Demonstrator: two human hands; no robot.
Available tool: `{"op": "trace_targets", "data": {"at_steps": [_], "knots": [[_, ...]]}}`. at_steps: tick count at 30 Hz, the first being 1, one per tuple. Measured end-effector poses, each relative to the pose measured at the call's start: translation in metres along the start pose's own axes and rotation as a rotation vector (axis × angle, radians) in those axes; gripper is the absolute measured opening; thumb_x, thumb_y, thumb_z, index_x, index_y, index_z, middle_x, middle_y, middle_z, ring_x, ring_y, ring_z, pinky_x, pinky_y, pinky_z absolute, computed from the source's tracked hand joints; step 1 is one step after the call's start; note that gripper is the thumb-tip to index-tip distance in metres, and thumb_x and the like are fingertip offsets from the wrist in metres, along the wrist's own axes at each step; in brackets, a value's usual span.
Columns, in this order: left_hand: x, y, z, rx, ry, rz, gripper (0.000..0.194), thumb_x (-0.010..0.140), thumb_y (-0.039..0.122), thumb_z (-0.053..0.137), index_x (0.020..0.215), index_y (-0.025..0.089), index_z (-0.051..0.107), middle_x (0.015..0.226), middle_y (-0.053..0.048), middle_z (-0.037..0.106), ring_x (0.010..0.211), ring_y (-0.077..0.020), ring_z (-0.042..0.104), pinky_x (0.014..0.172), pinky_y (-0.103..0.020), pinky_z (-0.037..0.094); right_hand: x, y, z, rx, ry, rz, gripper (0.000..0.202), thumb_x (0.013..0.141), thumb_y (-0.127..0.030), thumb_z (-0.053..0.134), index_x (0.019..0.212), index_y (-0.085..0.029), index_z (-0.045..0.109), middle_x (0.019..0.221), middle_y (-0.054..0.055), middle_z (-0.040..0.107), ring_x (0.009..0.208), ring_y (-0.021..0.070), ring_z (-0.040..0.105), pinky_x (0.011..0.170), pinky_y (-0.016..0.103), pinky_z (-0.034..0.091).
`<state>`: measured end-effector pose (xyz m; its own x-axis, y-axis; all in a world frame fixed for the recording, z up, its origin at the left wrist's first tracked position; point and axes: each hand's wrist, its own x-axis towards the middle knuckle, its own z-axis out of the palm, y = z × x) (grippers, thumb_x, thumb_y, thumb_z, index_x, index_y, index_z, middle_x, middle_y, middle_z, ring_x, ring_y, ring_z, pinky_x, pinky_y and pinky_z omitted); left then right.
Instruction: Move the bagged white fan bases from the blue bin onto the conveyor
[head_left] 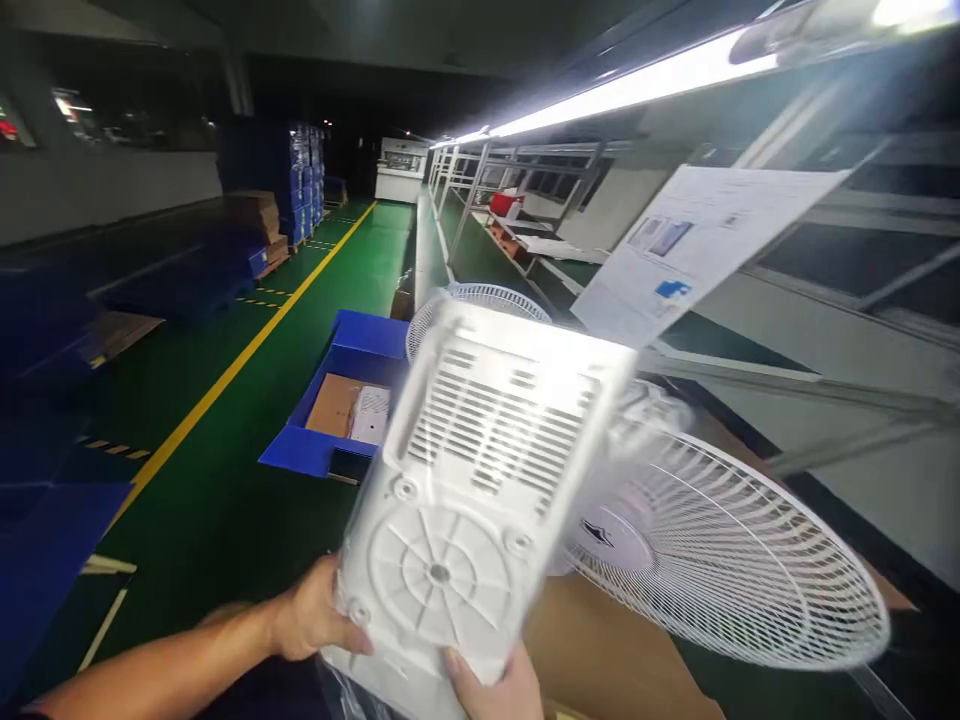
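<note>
White plastic fan housing point(480, 470), vented and ribbed on the side facing the camera, is held up in the air in front of the person, tilted and motion-blurred. The left hand point(311, 612) has its grip closed on the lower left edge, and the right hand point(496, 688) clasps the bottom edge from below. Just behind the housing, a white wire fan grille point(720, 555) lies on brown cardboard point(600, 650) on the surface; a second grille point(480, 300) sits farther back. Judging from this, the housing is lifted but not yet set down or joined to a grille. A blue bin point(337, 400) stands on the green floor at left.
</note>
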<state>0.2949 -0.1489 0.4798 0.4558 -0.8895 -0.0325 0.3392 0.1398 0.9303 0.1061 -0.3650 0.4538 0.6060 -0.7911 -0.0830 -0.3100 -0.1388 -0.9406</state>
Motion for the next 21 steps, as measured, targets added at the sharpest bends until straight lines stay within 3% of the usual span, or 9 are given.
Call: {"op": "trace_targets", "data": {"at_steps": [4,7,11,15,19,21], "knots": [[-0.024,0.013,-0.029,-0.24,0.222,-0.096,0.076,0.07,0.037,0.103,0.136,0.017,0.072,0.118,-0.014,0.081,0.111,-0.0345,0.076,0.097,-0.043,0.06,0.032,-0.041,0.061,0.184,-0.32,0.002,0.084,0.068,-0.066,0.092,0.131,-0.014,0.074,0.128,0.02,0.079,0.115,0.0402,0.074,0.096,0.048,0.065],[-0.032,0.022,-0.056,-0.345,0.355,-0.178,0.072,0.073,0.033,0.101,0.136,0.018,0.071,0.12,-0.016,0.081,0.112,-0.037,0.077,0.098,-0.048,0.062,0.044,-0.056,0.1,0.26,-0.46,0.064,0.081,0.074,-0.064,0.09,0.135,-0.014,0.073,0.133,0.02,0.077,0.12,0.0392,0.073,0.097,0.048,0.064],[-0.012,0.019,-0.094,-0.443,0.563,-0.41,0.066,0.067,0.034,0.103,0.122,0.015,0.073,0.108,-0.017,0.084,0.099,-0.0385,0.081,0.093,-0.052,0.065,0.074,-0.055,0.142,0.3,-0.587,0.267,0.079,0.078,-0.068,0.089,0.135,-0.014,0.074,0.128,0.017,0.079,0.119,0.0378,0.073,0.101,0.047,0.061],[0.058,-0.004,-0.141,-0.492,0.692,-0.584,0.065,0.055,0.038,0.104,0.107,0.014,0.074,0.094,-0.016,0.083,0.089,-0.0387,0.081,0.081,-0.052,0.067,0.136,-0.021,0.173,0.347,-0.596,0.509,0.083,0.077,-0.077,0.086,0.133,-0.017,0.076,0.13,0.016,0.079,0.123,0.0375,0.072,0.105,0.046,0.059],[0.174,-0.034,-0.217,-0.343,0.757,-0.567,0.063,0.055,0.039,0.101,0.105,0.01,0.076,0.097,-0.02,0.083,0.086,-0.0394,0.08,0.074,-0.049,0.066,0.191,0.03,0.168,0.139,-0.469,0.566,0.092,0.062,-0.093,0.083,0.125,-0.026,0.081,0.132,0.015,0.078,0.125,0.0425,0.071,0.09,0.047,0.065],[0.24,-0.048,-0.265,-0.284,0.789,-0.544,0.062,0.058,0.033,0.099,0.11,0.008,0.076,0.104,-0.02,0.083,0.09,-0.0377,0.08,0.077,-0.046,0.066,0.205,0.047,0.156,0.026,-0.411,0.571,0.082,0.065,-0.09,0.083,0.125,-0.034,0.08,0.123,0.012,0.081,0.117,0.0432,0.075,0.082,0.052,0.066]]}}
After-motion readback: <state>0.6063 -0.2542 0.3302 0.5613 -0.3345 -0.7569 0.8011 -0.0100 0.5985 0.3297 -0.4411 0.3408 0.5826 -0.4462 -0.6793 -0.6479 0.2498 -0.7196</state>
